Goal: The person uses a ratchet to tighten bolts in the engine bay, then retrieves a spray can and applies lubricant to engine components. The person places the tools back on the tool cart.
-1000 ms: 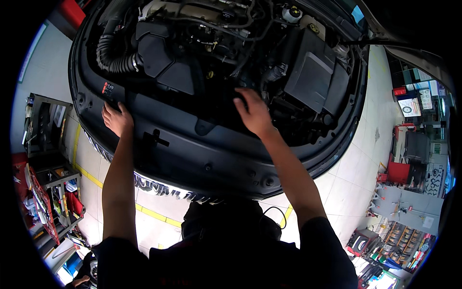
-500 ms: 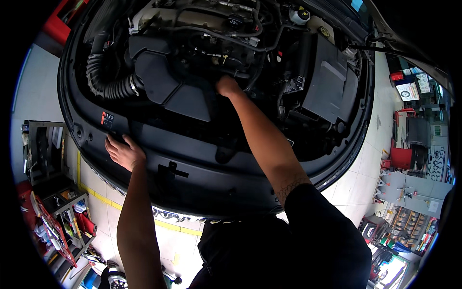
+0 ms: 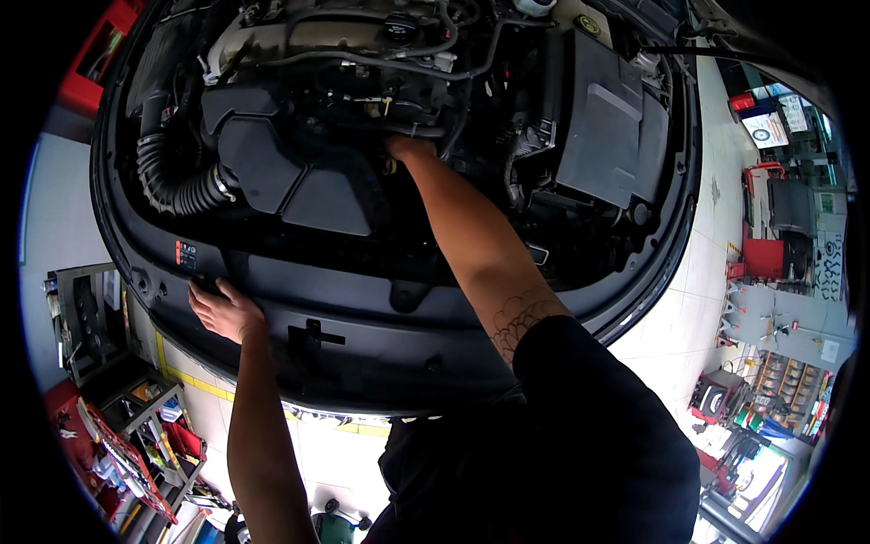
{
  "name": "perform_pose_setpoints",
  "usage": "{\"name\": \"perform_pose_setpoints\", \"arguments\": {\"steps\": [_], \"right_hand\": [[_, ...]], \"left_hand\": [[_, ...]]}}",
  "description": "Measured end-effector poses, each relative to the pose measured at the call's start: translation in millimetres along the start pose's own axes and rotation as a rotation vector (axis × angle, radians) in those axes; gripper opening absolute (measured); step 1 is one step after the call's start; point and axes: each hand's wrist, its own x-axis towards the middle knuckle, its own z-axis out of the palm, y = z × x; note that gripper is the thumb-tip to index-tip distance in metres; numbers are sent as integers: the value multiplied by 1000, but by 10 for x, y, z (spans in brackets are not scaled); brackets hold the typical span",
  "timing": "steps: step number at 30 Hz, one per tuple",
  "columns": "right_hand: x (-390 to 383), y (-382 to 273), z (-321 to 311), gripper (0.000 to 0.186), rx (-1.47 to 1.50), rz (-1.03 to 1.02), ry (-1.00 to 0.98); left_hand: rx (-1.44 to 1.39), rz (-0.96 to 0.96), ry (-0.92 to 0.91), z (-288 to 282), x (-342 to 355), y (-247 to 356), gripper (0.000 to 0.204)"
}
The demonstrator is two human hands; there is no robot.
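Observation:
My right hand [image 3: 411, 148] reaches down into the engine bay, just behind the black air intake cover [image 3: 294, 172]. Its fingers dip into shadow among the hoses and are hidden, so what they touch cannot be made out. A small yellowish piece [image 3: 391, 166] shows right below the hand; its kind is unclear. Above lies a thin yellow part [image 3: 388, 107] on the engine. My left hand [image 3: 227, 311] rests with fingers spread on the black front panel [image 3: 362, 299], close to an orange-and-black label [image 3: 186, 255].
A ribbed intake hose [image 3: 186, 193] curves at the left of the bay; a large black box cover [image 3: 603, 118] sits at the right. A tool cart [image 3: 136, 426] stands at lower left. Along the right are a red cabinet [image 3: 763, 258] and parts bins [image 3: 784, 385].
The view has shifted, so the car sits lower and farther left in it. My right hand has moved slightly farther back into the bay. My left hand stays on the front panel.

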Motion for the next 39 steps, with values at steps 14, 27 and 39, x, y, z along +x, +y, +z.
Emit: {"name": "perform_pose_setpoints", "arguments": {"steps": [14, 27, 39], "right_hand": [[-234, -96, -179, 61, -82, 59, -178], [-663, -177, -68, 69, -523, 30, 128], [-781, -224, -224, 70, -448, -10, 58]], "left_hand": [[36, -8, -1, 44, 14, -32, 69], [15, 13, -14, 34, 4, 25, 68], [1, 44, 0, -7, -5, 56, 67]]}}
